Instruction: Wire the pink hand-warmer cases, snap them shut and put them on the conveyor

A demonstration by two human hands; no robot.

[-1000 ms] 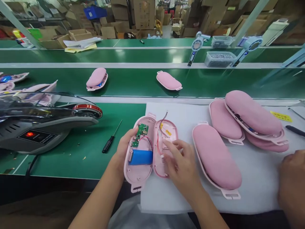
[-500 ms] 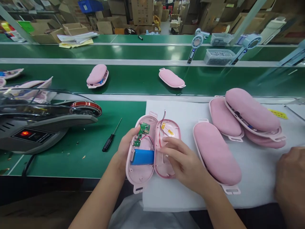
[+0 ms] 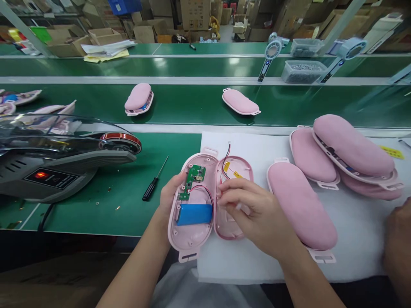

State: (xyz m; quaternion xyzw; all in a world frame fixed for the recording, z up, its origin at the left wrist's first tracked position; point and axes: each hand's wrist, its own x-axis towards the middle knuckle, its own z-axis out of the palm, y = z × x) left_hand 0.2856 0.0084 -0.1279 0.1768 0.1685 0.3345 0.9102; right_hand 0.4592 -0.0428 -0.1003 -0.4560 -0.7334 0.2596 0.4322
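Note:
An opened pink case lies in two halves joined side by side. Its left half bears a green circuit board and a blue battery. My left hand grips the outer edge of that half, thumb near the board. Over the right half, my right hand has its fingertips pinched together at the thin wires, partly hiding them. A dark wire pair rises past the top rim, and yellow tape sticks to the inside.
A black screwdriver lies left of the case. Further left stands a grey machine with a red light. Closed pink cases sit on the white sheet at right, near another person's hand. Two more cases rest on the green belt.
The view has shifted slightly, so most things appear further right. My right fingertips have drawn closer together over the right half. My left hand still holds the left half.

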